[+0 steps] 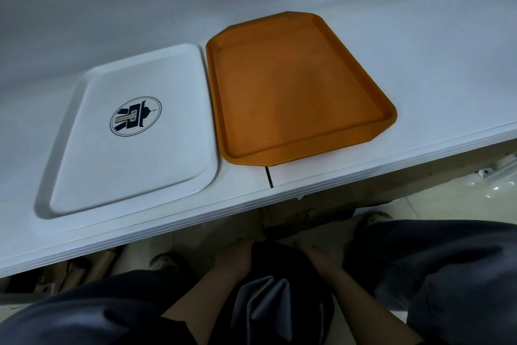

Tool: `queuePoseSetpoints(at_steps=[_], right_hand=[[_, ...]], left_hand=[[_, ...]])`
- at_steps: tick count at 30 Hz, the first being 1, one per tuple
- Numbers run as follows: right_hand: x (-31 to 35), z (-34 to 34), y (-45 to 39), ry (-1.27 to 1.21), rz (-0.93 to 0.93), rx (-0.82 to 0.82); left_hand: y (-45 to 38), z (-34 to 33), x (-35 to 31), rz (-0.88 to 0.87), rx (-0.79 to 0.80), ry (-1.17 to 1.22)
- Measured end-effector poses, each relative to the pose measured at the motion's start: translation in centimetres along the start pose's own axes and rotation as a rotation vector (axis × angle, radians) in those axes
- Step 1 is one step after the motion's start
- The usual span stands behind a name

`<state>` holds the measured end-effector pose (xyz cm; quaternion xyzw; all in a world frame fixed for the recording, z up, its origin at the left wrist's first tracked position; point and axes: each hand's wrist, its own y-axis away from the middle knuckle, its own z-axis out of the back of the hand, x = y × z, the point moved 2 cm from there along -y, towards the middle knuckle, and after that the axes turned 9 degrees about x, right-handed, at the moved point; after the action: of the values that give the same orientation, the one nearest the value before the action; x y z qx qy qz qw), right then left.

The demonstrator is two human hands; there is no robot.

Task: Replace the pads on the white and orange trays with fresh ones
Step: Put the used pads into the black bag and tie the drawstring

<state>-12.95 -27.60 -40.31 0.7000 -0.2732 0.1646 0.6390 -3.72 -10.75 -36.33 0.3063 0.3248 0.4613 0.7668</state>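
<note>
A white tray (84, 165) with a round black logo lies on the white table (419, 70), and nothing is on the tray. Right beside it, almost touching, lies an orange tray (293, 87), equally bare inside. Below the table's front edge, between my knees, both hands are at a black bag (270, 256). My left hand (233, 260) holds its left side and my right hand (316, 259) holds its right side. A folded grey pad (263, 300) sticks up in the bag between my forearms. The fingertips are in shadow.
A seam with a dark notch (269, 177) runs through the table's front edge under the orange tray. Brown cardboard (84, 269) and my shoes rest on the floor beneath. A grey wall rises behind the trays.
</note>
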Motion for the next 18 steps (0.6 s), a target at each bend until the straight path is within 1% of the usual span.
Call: queuePoseSetpoints(at_steps=[3, 4, 6, 9, 12, 15, 16, 18], right_hand=[[1.8, -0.7, 0.7, -0.085, 0.118, 0.015], [2.2, -0.8, 0.6, -0.069, 0.183, 0.002], [3.1, -1.2, 0.7, 0.043, 0.293, -0.038], [4.6, -2.1, 1.1, 0.127, 0.437, -0.052], [5.7, -2.9, 1.7, 0.275, 0.533, -0.005], [6.5, -3.7, 3.2, 0.468, 0.569, 0.018], [6.5, -3.7, 3.5, 0.530, 0.581, 0.022], [6.3, -3.8, 4.3, 0.678, 0.575, 0.021]], left_hand=[[0.2, 0.1, -0.3, -0.006, 0.013, 0.154], [0.3, 0.2, -0.5, -0.009, 0.009, 0.215], [0.4, 0.6, -0.6, -0.022, -0.015, 0.297], [0.7, 1.1, -0.4, -0.062, -0.046, 0.265], [1.0, 1.7, -0.6, -0.124, -0.093, 0.298], [1.7, 2.1, -0.9, -0.190, -0.176, 0.351], [1.8, 2.2, -0.8, -0.193, -0.198, 0.336], [2.6, 2.4, -0.5, -0.158, -0.259, 0.218]])
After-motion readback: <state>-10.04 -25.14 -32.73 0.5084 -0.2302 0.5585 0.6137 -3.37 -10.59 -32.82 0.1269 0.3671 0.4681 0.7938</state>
